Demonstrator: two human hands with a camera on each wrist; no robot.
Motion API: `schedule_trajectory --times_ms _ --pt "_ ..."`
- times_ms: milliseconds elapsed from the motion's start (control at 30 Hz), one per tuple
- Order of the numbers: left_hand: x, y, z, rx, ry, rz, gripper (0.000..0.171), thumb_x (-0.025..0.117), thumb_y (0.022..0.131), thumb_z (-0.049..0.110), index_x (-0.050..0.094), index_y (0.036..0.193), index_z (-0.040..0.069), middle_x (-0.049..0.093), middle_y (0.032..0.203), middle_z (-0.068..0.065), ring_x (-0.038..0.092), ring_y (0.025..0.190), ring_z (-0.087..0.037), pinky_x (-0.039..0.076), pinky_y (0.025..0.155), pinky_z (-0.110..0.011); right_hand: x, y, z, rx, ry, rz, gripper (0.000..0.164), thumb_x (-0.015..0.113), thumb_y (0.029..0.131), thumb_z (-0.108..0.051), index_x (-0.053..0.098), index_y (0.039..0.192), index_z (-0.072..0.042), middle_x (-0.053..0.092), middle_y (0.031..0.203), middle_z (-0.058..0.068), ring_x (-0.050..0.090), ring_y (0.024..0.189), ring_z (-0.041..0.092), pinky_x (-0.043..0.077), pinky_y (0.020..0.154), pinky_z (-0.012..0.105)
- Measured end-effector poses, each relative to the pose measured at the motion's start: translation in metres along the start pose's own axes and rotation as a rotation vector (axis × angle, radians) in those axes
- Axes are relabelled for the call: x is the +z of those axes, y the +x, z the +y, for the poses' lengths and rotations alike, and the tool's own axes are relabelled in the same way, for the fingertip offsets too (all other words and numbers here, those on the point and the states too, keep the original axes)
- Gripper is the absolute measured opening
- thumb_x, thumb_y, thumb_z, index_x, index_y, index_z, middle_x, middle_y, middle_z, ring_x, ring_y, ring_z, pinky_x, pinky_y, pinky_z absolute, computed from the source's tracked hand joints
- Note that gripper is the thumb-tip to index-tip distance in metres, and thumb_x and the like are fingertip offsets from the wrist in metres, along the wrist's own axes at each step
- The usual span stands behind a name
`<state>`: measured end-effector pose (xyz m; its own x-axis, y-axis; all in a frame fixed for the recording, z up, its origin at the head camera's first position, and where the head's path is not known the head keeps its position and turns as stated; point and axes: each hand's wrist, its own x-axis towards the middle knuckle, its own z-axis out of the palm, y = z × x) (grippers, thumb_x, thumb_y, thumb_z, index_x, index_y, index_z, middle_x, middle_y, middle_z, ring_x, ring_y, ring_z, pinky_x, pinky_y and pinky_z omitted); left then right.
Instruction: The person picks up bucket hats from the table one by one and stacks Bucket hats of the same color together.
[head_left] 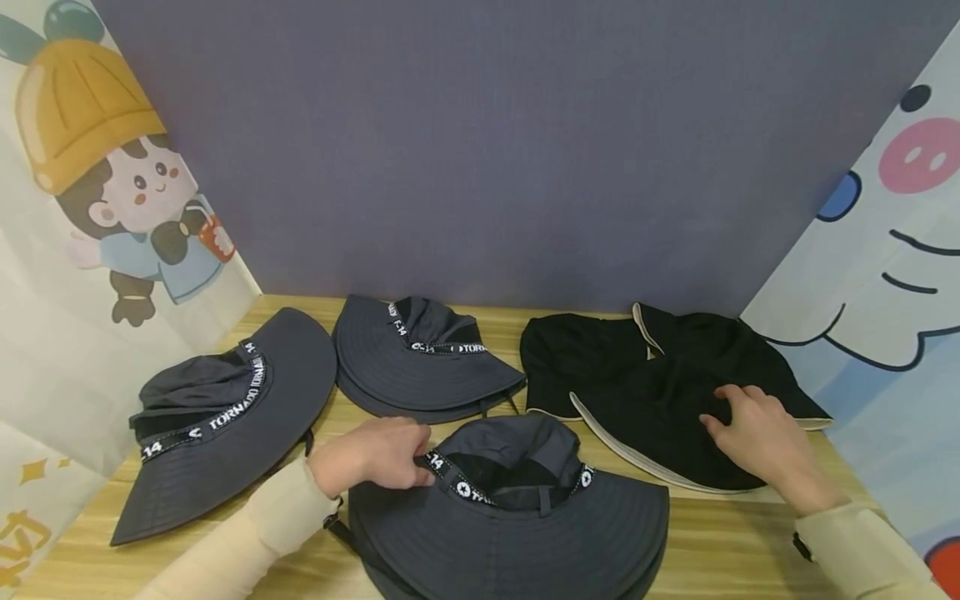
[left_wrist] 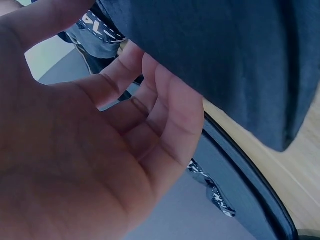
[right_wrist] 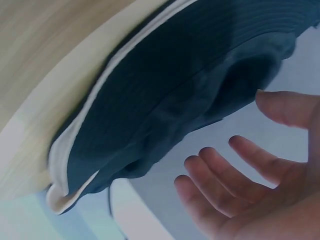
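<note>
In the head view a dark grey bucket hat (head_left: pixel 525 533), with a black lettered band, lies at the front middle. My left hand (head_left: pixel 386 457) pinches this hat at the left side of its band; in the left wrist view the fingers (left_wrist: pixel 175 110) curl against the dark fabric (left_wrist: pixel 215 60). Over to the right, my right hand (head_left: pixel 761 442) is held over a black hat with beige edging (head_left: pixel 660 400). In the right wrist view that hand's fingers (right_wrist: pixel 220 175) are loosely bent beside the black hat (right_wrist: pixel 160 100), holding nothing.
Two more dark grey hats with lettered bands lie behind, one at the left (head_left: pixel 240 442) and one at the back middle (head_left: pixel 420 367). A grey panel (head_left: pixel 510 150) stands behind the wooden table (head_left: pixel 720 550), with cartoon-printed sheets (head_left: pixel 45 350) at both sides.
</note>
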<state>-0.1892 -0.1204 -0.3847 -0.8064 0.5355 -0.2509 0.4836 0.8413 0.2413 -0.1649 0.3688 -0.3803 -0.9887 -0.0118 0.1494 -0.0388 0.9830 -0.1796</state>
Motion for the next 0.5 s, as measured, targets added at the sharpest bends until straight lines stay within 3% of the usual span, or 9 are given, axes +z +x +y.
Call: schedule_trajectory --times_ms 100,300,500 --pt "0.0 0.0 0.001 -0.007 0.008 -0.001 0.033 0.08 0.081 0.038 0.054 0.077 0.019 0.052 0.072 0.004 0.049 0.068 -0.015 0.043 0.063 -0.036 0.002 0.003 0.012 0.021 -0.015 -0.009 0.054 0.07 0.093 -0.026 0.056 0.124 0.016 0.053 0.115 0.04 0.052 0.098 0.058 0.044 0.078 0.067" --pt "-0.001 0.001 0.003 -0.01 0.015 0.001 0.032 0.081 0.082 0.037 0.054 0.078 0.018 0.052 0.074 0.004 0.049 0.07 -0.016 0.045 0.066 -0.037 0.001 0.01 0.035 0.097 -0.021 -0.116 0.071 0.064 0.096 -0.036 0.045 0.132 0.023 0.041 0.124 0.05 0.04 0.109 0.069 0.039 0.088 0.074" --pt "-0.002 0.001 0.007 -0.026 0.037 -0.009 0.032 0.081 0.082 0.037 0.055 0.08 0.018 0.052 0.076 0.004 0.049 0.073 -0.015 0.046 0.069 -0.037 0.0 0.015 0.056 0.115 -0.017 -0.188 0.082 0.06 0.099 -0.045 0.041 0.13 0.028 0.038 0.125 0.054 0.042 0.108 0.069 0.04 0.087 0.074"
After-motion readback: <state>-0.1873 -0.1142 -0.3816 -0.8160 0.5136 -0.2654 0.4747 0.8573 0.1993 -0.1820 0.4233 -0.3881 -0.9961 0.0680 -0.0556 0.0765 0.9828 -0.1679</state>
